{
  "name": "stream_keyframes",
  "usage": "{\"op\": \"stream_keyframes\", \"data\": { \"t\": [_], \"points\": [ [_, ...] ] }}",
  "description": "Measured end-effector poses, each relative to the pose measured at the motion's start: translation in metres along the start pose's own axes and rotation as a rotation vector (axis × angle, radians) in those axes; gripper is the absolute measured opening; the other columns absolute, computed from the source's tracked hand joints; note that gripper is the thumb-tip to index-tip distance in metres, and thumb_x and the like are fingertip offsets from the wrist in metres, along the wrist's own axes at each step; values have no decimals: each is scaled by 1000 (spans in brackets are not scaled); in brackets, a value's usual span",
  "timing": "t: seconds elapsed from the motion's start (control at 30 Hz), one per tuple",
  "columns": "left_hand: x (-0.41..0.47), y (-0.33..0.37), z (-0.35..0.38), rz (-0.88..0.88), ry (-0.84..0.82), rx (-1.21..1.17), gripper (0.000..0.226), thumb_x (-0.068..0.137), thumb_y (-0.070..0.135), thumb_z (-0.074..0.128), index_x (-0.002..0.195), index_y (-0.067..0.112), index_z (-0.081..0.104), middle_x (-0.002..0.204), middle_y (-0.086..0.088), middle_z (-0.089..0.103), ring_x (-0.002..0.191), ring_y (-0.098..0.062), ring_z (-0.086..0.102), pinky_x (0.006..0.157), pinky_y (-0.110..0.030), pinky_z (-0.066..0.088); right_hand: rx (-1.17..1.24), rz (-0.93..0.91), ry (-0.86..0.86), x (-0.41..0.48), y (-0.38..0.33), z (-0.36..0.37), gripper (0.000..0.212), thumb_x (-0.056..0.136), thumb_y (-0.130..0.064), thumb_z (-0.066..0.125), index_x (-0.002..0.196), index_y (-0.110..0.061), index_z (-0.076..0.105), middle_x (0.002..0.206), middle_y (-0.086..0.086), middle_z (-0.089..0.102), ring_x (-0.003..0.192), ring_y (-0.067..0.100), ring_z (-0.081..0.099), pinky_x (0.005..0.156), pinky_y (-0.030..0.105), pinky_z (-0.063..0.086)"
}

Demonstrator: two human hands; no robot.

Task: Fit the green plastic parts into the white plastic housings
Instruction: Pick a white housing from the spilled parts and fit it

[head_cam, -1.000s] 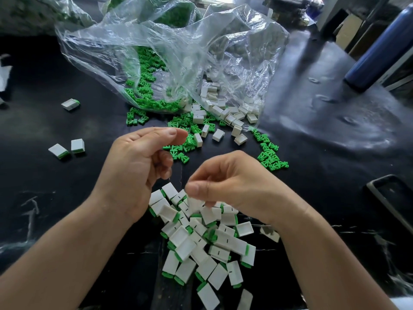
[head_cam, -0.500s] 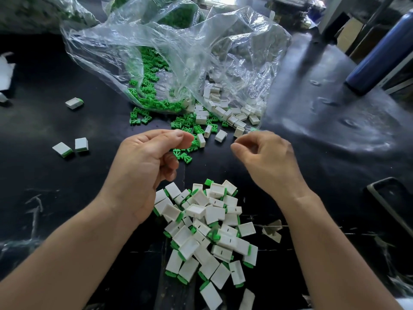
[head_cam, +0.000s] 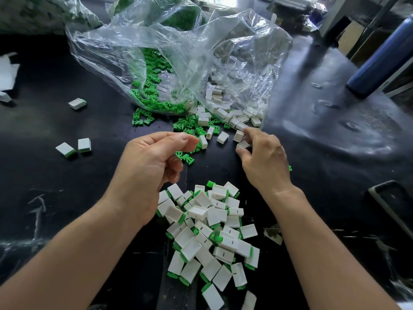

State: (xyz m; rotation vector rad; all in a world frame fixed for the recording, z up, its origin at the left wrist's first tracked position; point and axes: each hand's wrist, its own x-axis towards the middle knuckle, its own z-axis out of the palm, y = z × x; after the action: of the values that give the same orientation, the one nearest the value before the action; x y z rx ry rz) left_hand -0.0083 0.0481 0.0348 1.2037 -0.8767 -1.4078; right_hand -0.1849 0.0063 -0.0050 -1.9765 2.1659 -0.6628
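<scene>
Fingers (head_cam: 247,131) of the right hand (head_cam: 266,159) are curled round a white housing (head_cam: 243,144) beside the bag (head_cam: 178,52), presumably for fitting

One wide-angle camera sits on the person's head and faces forward and steeply down onto the black bench (head_cam: 335,153). It is close. Both forearms rise from the lower frame edge, and the left hand (head_cam: 152,166) and right hand (head_cam: 263,162) lie near the picture's middle, with the white housing (head_cam: 242,144) pinched in the right hand's fingertips plainly visible. The clear bag (head_cam: 178,52) toward the bench's far edge fills the top. The blue bottle (head_cam: 380,59) toward the far right corner leans outward with the lens's bending.
</scene>
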Motion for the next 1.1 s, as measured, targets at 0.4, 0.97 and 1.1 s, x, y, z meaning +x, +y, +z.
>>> {"op": "stream_keyframes", "data": {
  "t": [0.4, 0.97, 1.1],
  "points": [
    [-2, -4, 1, 10, -123, 64, 35, 57, 31, 64, 86, 12, 67, 68, 0, 67, 47, -6, 54, 40, -16, 42, 482, -358, 184, -35, -43, -20, 42, 73, -16, 75, 108, -3, 56, 88, -1, 65, 74, 5, 59, 70, 9, 42],
    [-3, -3, 1, -1, -89, 97, 3, 78, 9, 63, 76, 9, 66, 63, -2, 70, 44, -7, 56, 40, -14, 41, 38, 45, 105, 2, 14, -30, 42, 86, -31, 62, 123, -11, 57, 126, 12, 55, 118, 29, 46, 100, 34, 31],
    [-3, -3, 1, 4, -96, 95, 5, 79, 8, 63, 76, 10, 66, 64, -2, 70, 45, -7, 56, 40, -15, 42, -122, 214, -72, 8, 32, -29, 44, 88, -31, 59, 128, -14, 53, 131, 16, 50, 123, 33, 41, 100, 36, 34]
  ]
}}
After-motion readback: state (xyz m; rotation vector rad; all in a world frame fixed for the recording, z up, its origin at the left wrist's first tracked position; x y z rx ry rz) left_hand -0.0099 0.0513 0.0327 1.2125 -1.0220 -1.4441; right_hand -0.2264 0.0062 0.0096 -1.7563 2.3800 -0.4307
